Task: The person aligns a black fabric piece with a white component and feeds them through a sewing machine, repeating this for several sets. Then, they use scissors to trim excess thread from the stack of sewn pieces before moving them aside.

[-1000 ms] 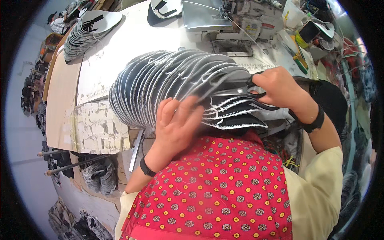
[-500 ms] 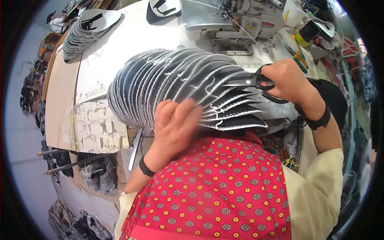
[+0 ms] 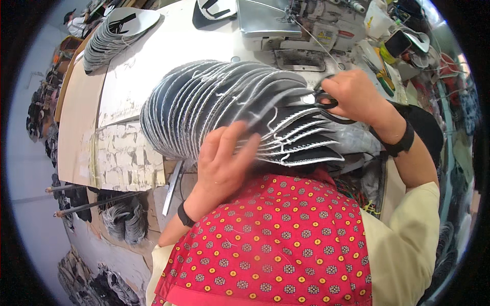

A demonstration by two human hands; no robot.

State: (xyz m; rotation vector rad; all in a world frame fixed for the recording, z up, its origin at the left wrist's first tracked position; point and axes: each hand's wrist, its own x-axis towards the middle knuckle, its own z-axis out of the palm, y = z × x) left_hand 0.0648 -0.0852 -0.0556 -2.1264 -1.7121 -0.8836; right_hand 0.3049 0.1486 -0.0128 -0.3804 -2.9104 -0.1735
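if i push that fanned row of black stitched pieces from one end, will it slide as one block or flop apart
Probably flop apart: the fanned row of black pieces is thin separate sheets leaning on each other, and those by the left hand already splay. Each looks light and bendy, curving at its white-stitched edge. Threads seem to link them, so they may drag along as a chain; the right hand holds scissors there.

The person wears a pale yellow top with short sleeves; the right sleeve (image 3: pixel 408 239) ends above the elbow and both forearms are bare. Over the chest lies a red cloth (image 3: pixel 275 245) printed all over with small yellow flower-like dots and dark rings, its lower hem a plain lighter red band. The left wrist carries a thin black band (image 3: pixel 185 216). The right wrist carries a wider black strap (image 3: pixel 400 144), like a watch strap, wrapped snugly round it. Neither the left hand (image 3: pixel 224 160) nor the right hand (image 3: pixel 354 97) is gloved.
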